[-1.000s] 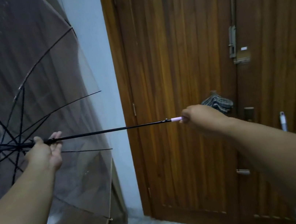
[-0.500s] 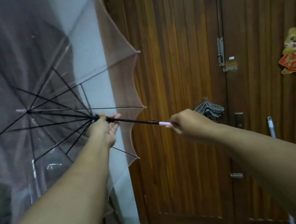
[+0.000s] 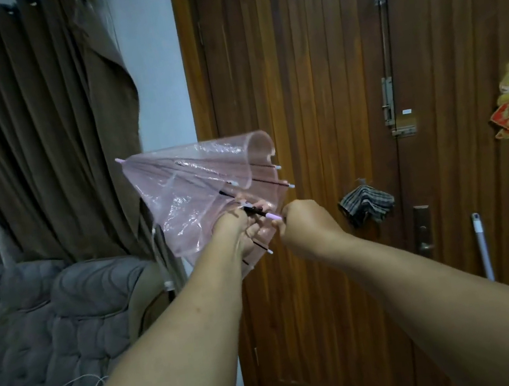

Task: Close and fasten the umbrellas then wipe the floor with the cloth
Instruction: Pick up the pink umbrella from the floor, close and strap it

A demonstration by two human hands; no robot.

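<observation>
We hold the pink see-through umbrella [image 3: 199, 187] level before the wooden door [image 3: 297, 87], its canopy folded loosely toward the handle, tip pointing at the brown curtain [image 3: 24, 144]. Our left hand [image 3: 239, 231] grips the black shaft at the canopy's mouth; our right hand [image 3: 303, 221] is fisted around the pink handle [image 3: 273, 216]. To finish well, we judge the ribs [image 3: 264, 179] should be gathered evenly and the folds wound one way before fastening; no strap is visible. A striped cloth [image 3: 366, 204] hangs on the door.
</observation>
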